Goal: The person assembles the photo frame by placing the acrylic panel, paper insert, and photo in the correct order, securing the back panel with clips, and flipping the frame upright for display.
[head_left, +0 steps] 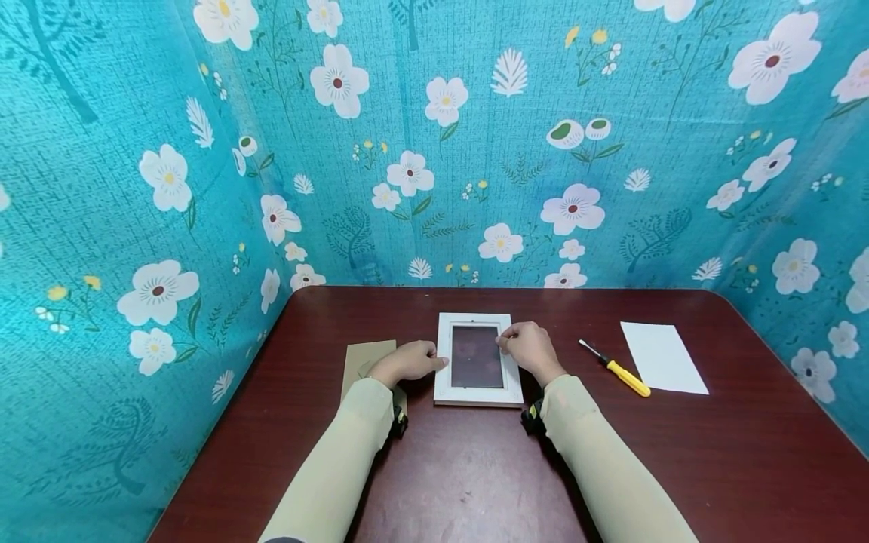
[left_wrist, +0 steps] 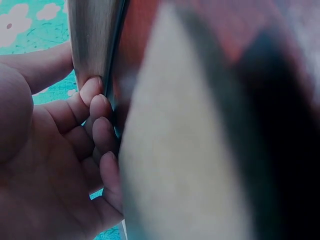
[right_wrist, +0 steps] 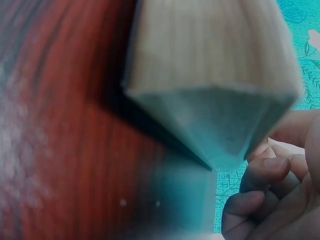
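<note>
A white picture frame (head_left: 478,396) with pale wooden sides lies on the table, a dark panel (head_left: 475,358) showing in its opening. My left hand (head_left: 413,360) grips the frame's left border, thumb on top; in the left wrist view the other fingers (left_wrist: 102,132) curl against its wooden side. On the right, my right hand (head_left: 532,348) has thumb and fingertip pinched together at the opening's inner edge. Its curled fingers (right_wrist: 272,172) show past the frame's wooden corner (right_wrist: 215,55) in the right wrist view. Small dark marks sit at the middle of the top and bottom borders.
A brown board (head_left: 366,353) lies left of the frame, partly under my left forearm. To the right are a screwdriver (head_left: 627,378) with a yellow handle and a white sheet (head_left: 665,358). A flowered turquoise curtain (head_left: 441,188) hangs behind the dark red table (head_left: 468,483).
</note>
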The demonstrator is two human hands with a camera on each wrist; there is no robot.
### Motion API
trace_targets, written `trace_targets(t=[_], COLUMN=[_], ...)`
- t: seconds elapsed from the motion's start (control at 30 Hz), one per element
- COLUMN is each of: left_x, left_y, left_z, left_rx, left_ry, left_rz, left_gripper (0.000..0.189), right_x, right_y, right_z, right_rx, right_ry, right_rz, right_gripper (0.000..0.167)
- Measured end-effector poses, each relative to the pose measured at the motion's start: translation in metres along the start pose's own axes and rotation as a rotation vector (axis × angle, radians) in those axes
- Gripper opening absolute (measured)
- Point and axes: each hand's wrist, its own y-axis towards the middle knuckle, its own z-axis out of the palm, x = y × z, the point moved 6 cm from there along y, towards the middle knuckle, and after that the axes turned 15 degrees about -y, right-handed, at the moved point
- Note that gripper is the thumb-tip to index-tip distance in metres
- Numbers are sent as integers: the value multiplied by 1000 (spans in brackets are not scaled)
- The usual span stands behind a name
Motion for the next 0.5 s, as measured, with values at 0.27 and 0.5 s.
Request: trace_targets(t=[0.27, 0.5], left_x=[2, 0], left_y=[0, 0], left_z=[1, 0], left_rx=[-3, -7], left_ry=[-7, 5], left_rz=[4, 11], left_gripper=[38, 38], right_x=[-1, -2], right_y=[-2, 0], right_z=[2, 1], right_rx=[6, 8], right_ry=[6, 9], right_rz=[5, 2], right_gripper=[16, 17])
